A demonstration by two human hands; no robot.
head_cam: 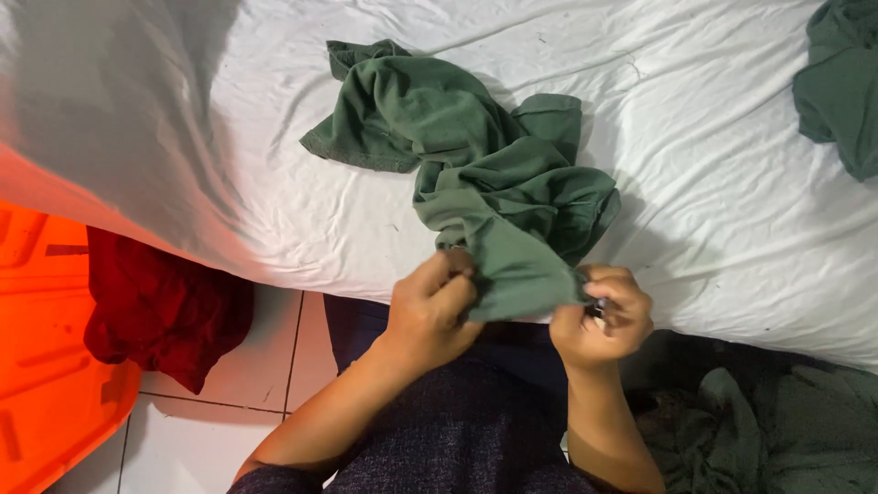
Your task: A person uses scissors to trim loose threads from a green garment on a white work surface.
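1. Left hand: grip pinched closed on the near edge of the green garment, fingers curled over the cloth at its lower left corner.
2. Right hand: grip also clamped on the same edge, at the lower right corner; fingers folded into a loose fist around the fabric. A small dark item shows between those fingers, too small to identify.
3. The stretch of cloth between the two grips is pulled fairly flat; both hands sit at about the same height, close together, with only that short span of fabric between them.
4. The rest of the green garment runs up and away from the grips, bunched and twisted, lying on the white bed sheet. Its far end spreads out to the upper left of the left grip.
5. The grips hang right at the bed's near edge, above the person's lap in dark clothing.
6. Far up-right of the right grip: a second green cloth on the sheet, cut off by the frame edge.
7. Below and right of the right grip: a heap of dark green cloth, low beside the bed.
8. Left of the left grip, well apart: a dark red cloth draped over an orange plastic bin, on a white tiled floor.
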